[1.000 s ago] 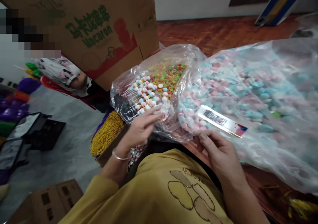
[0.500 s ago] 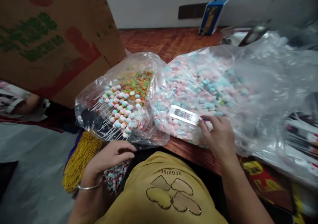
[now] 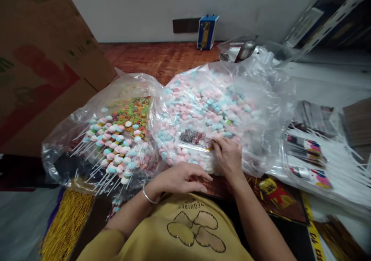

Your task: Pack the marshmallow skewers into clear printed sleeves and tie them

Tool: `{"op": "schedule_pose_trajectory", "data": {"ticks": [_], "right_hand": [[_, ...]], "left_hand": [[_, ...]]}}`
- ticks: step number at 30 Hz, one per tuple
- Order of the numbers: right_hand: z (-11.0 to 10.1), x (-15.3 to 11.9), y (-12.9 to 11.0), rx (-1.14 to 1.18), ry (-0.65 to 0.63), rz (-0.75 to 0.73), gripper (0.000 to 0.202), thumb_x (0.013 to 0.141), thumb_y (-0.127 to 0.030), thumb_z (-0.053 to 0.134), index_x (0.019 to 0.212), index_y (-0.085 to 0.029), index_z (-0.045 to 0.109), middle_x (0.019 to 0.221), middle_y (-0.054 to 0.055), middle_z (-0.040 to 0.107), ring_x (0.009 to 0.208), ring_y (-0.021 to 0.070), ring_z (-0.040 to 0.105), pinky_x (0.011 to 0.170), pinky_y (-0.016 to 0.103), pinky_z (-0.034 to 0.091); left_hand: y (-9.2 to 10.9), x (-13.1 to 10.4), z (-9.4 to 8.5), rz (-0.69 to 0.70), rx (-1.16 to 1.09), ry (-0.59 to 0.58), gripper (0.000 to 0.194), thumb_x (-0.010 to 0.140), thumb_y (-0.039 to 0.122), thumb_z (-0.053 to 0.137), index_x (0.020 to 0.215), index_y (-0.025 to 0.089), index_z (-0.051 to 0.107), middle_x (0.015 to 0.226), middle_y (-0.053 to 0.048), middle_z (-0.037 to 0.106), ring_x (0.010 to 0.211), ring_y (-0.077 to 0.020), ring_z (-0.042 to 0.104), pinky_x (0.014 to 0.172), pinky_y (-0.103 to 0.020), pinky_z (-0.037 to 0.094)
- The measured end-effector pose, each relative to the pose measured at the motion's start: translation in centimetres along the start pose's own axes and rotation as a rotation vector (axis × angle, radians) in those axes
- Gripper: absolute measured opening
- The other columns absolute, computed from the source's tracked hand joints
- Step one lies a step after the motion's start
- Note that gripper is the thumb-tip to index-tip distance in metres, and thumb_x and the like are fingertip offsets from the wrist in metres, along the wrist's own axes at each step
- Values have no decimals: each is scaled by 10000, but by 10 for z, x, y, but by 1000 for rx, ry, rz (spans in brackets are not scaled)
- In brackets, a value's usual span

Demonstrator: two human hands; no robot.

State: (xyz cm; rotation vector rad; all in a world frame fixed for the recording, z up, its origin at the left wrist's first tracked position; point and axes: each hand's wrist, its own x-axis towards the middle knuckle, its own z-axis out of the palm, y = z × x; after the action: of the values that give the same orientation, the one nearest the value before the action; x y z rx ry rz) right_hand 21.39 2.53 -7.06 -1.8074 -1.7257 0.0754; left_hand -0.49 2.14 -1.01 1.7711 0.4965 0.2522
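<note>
My right hand (image 3: 228, 156) pinches the right end of a clear printed packet (image 3: 195, 139), which lies over a big plastic bag of pink, blue and white candies (image 3: 185, 102). My left hand (image 3: 185, 178), a bracelet on its wrist, hovers at the near edge of that bag with fingers apart and nothing in them. To the left, candy skewers on white sticks (image 3: 116, 147) lie in another clear bag beside orange and green ring-shaped pieces (image 3: 135, 110).
A large cardboard box (image 3: 49, 68) stands at the left. A blue device (image 3: 207, 32) is by the wall. White sticks (image 3: 344, 168) and printed packets (image 3: 304, 143) lie at the right. Gold fringe (image 3: 68, 222) hangs at lower left.
The view has turned right. My left hand has moved right, closer to my right hand, which still grips the packet.
</note>
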Motion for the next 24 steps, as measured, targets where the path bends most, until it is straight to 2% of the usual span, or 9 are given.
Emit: {"op": "schedule_pose_trajectory", "data": {"ticks": [3, 5, 8, 10, 12, 15, 19, 21, 24], "right_hand": [[-11, 1, -4, 10, 103, -20, 300, 1006, -286, 494, 1182, -221, 729, 1220, 124, 733, 1102, 279, 631, 944, 429, 393], [-21, 1, -9, 87, 178, -28, 303, 1009, -296, 506, 1203, -236, 731, 1274, 124, 716, 1154, 288, 626, 982, 454, 416], [-40, -2, -20, 348, 221, 63, 239, 995, -330, 571, 1121, -250, 758, 1102, 83, 767, 1023, 256, 685, 924, 417, 489], [-50, -6, -26, 545, 191, 210, 200, 963, -360, 636, 1062, -244, 765, 980, 50, 775, 903, 230, 707, 840, 376, 527], [-57, -10, -30, 723, 126, 338, 198, 927, -388, 683, 1021, -235, 768, 932, 34, 776, 851, 219, 710, 789, 351, 544], [-58, -16, -32, 897, 40, 420, 210, 887, -417, 724, 953, -223, 769, 887, 26, 775, 801, 199, 697, 753, 325, 546], [-52, -22, -32, 1017, 29, 485, 245, 819, -401, 796, 981, -224, 746, 895, 15, 767, 775, 168, 670, 732, 288, 531], [-50, -25, -32, 1026, 39, 482, 235, 812, -391, 798, 960, -220, 736, 893, 15, 760, 781, 163, 663, 743, 284, 524], [-51, -27, -35, 952, 37, 444, 203, 838, -402, 761, 853, -203, 719, 778, 5, 719, 709, 154, 622, 680, 268, 492]], "left_hand": [[-9, 16, 15, -99, -213, -9, 353, 895, 344, 715, 1224, 216, 736, 1181, -97, 757, 1054, -218, 698, 972, -363, 520], [-15, 29, 27, -160, -427, 30, 392, 867, 375, 746, 1226, 218, 734, 1182, -96, 759, 1087, -234, 692, 1007, -396, 506], [-19, 51, 41, -186, -871, 180, 556, 738, 431, 867, 1229, 213, 721, 1176, -113, 751, 1073, -250, 699, 989, -409, 512], [-17, 63, 44, -126, -1136, 298, 630, 667, 433, 921, 1220, 212, 716, 1219, -124, 729, 1091, -250, 695, 988, -400, 512], [-12, 72, 44, -38, -1287, 408, 600, 670, 401, 929, 1202, 216, 719, 1231, -114, 721, 1116, -235, 682, 1007, -395, 504], [-5, 78, 40, 40, -1342, 593, 446, 701, 332, 916, 1098, 204, 758, 1100, -74, 757, 1041, -198, 694, 992, -372, 512], [-2, 80, 39, -15, -1243, 839, 304, 653, 324, 934, 858, 155, 787, 863, -47, 761, 843, -156, 699, 818, -281, 536], [-2, 79, 39, -49, -1160, 898, 351, 607, 355, 953, 849, 157, 795, 823, -41, 757, 771, -143, 685, 742, -259, 524], [-2, 76, 38, -46, -982, 917, 375, 598, 419, 948, 800, 148, 785, 743, -33, 731, 672, -125, 641, 688, -258, 500]]}}
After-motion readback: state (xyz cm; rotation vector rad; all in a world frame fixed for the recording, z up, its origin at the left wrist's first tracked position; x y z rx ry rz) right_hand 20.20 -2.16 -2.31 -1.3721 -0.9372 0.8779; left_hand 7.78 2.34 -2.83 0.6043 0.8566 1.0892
